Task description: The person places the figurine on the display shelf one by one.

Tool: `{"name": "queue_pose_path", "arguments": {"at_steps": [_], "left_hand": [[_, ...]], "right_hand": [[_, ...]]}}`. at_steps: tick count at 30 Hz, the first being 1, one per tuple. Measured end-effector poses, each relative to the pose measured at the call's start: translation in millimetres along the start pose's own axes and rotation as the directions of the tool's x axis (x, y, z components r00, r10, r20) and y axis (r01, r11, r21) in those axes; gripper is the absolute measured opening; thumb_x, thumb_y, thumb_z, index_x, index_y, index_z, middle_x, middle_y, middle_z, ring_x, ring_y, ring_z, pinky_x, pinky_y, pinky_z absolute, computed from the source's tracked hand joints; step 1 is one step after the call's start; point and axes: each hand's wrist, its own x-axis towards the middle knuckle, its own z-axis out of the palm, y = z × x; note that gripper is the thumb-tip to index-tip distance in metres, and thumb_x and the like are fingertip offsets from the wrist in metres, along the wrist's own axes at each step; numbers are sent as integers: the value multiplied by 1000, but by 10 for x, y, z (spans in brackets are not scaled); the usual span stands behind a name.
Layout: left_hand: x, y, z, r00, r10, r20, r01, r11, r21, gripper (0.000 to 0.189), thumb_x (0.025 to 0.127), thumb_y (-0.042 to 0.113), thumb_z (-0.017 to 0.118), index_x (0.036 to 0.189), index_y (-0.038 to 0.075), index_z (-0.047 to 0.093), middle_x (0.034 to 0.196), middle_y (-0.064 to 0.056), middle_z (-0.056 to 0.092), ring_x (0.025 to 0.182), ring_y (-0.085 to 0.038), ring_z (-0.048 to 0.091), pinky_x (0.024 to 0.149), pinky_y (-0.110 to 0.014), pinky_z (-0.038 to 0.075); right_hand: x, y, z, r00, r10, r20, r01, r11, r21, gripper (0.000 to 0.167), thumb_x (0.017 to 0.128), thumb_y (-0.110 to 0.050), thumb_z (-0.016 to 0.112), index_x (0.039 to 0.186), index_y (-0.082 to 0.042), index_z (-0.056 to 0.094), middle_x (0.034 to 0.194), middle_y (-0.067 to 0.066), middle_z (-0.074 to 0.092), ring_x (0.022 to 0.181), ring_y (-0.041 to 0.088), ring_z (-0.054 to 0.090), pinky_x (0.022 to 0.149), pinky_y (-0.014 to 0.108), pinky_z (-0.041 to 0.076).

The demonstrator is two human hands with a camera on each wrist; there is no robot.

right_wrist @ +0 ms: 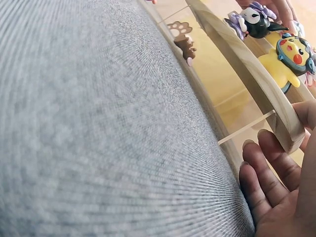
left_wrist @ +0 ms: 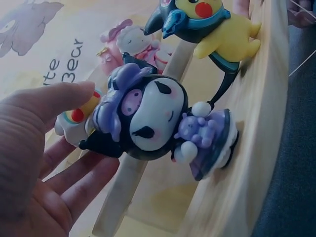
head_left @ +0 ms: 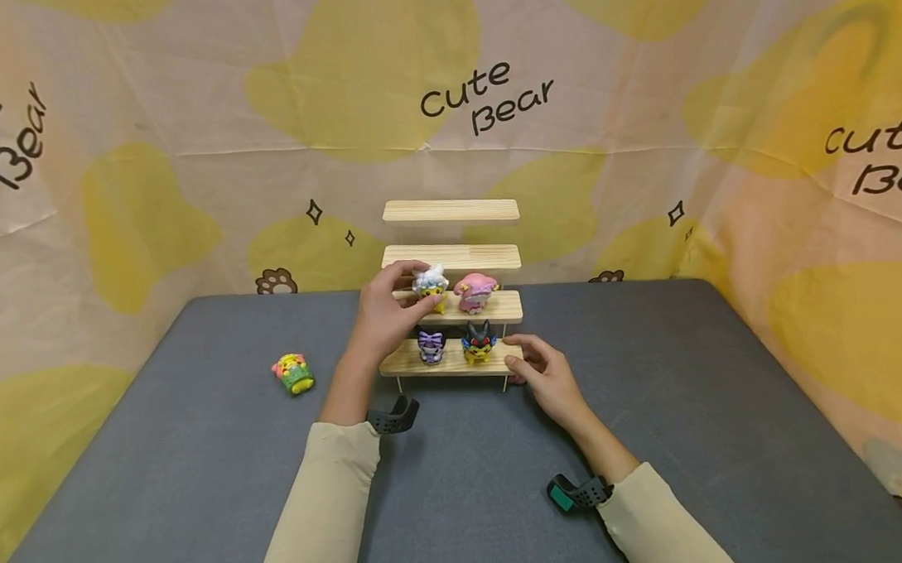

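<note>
My left hand (head_left: 385, 314) pinches a yellow figurine with a white top (head_left: 431, 286) at the left of the second shelf from the bottom. A pink figurine (head_left: 476, 291) stands to its right on that shelf. On the lowest shelf stand a purple-and-black figurine (head_left: 430, 346) and a yellow figurine with a dark hood (head_left: 479, 344). In the left wrist view the purple-and-black figurine (left_wrist: 158, 116) partly hides the pinched one. My right hand (head_left: 548, 376) grips the right end of the lowest wooden shelf (right_wrist: 284, 111), with fingers beneath it.
The stepped display rack has two upper shelves, the third (head_left: 452, 255) and the top one (head_left: 451, 210). A green, yellow and pink figurine (head_left: 294, 374) lies on the grey table (head_left: 192, 438) to the left. A printed cloth (head_left: 615, 72) hangs behind.
</note>
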Motion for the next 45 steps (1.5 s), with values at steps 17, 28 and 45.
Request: {"name": "queue_pose_path", "arguments": {"at_steps": [17,28,45], "left_hand": [[-113,66,-281,991,-123,-43,125,990,57,43,99,32,65,137,13,56,140,-7,59,131,-29,56,106,-51,49],[-339,-71,-728,979,-188,-78,200,959,202,42,103,31,59,139,10,56,141,-13,59,132,-33,56,108,-51,47],[-907,-573,-1238,890,-363,-274,418,891,176,39,99,22,65,131,1,61,137,-21,60,133,-37,52,113,-52,41]], "right_hand": [[16,40,11,999,-36,-5,36,999,-31,32,101,-17,62,131,-6,63,89,20,64,73,8,65,72,28,58],[17,38,21,1000,-21,-10,21,999,-26,32,101,-19,62,131,-7,63,95,22,66,75,8,65,73,27,58],[6,23,14,1000,-26,-6,26,999,-31,33,102,-18,62,132,-6,62,91,21,66,77,14,68,74,30,59]]}}
